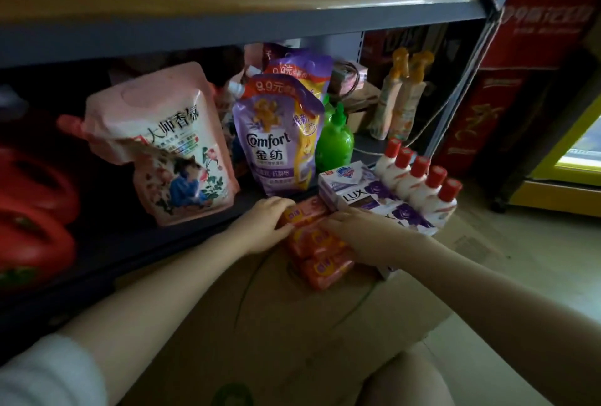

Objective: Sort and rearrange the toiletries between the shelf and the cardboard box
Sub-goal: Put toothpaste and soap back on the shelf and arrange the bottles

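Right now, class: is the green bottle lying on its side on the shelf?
No. The green bottle stands upright on the shelf, cap pointing up, just right of the purple Comfort pouch.
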The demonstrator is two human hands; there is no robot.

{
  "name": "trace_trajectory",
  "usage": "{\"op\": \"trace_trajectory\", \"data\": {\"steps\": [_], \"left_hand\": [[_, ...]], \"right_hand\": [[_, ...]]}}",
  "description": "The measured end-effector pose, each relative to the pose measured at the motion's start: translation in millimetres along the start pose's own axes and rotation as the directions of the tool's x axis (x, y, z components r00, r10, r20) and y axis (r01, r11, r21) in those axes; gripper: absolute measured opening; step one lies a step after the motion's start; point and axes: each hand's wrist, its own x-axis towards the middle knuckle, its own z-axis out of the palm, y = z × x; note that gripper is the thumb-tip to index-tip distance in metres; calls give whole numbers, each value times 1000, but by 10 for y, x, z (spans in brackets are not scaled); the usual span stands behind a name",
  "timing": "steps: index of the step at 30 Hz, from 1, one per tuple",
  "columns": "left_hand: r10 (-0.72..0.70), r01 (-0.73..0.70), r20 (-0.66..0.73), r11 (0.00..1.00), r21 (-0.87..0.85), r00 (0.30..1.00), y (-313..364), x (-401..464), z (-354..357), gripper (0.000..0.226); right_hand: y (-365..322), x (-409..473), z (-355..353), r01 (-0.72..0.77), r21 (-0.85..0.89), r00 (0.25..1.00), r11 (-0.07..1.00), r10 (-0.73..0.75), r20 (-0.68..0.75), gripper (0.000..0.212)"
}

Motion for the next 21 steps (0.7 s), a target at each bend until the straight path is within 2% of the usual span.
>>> {"op": "trace_trajectory", "data": {"steps": [2, 4, 7, 10, 13, 17, 19, 21], "left_hand": [[-35, 35, 9, 998, -52, 999, 1, 49, 10, 51], [-70, 72, 23, 992, -102, 997, -7, 102, 23, 52], [-89, 91, 18, 979, -182, 996, -4, 194, 27, 51], [-104, 114, 64, 974, -197, 993, 31, 317, 67, 51], [-108, 120, 101, 985, -121, 989, 69, 458, 114, 57], [-80, 67, 211, 995, 71, 974, 128, 500, 59, 64], [-67, 41, 199, 990, 132, 978, 106, 423, -8, 64], [-50, 22, 124, 976, 216, 991, 73, 296, -134, 67]], "right_hand": [[4, 1, -35, 1, 38, 1000, 999, 0, -5, 59], [38, -66, -135, -43, 156, 997, 987, 53, -60, 64], [158, -205, -278, -36, 391, 965, 919, 134, -227, 67], [281, -308, -320, -14, 526, 919, 850, 218, -329, 65], [337, -361, -296, -4, 625, 898, 780, 277, -341, 61], [327, -341, -261, 40, 686, 881, 726, 298, -367, 60], [314, -306, -294, 52, 676, 869, 735, 299, -393, 63], [302, -270, -357, 78, 670, 847, 738, 306, -435, 64]]}}
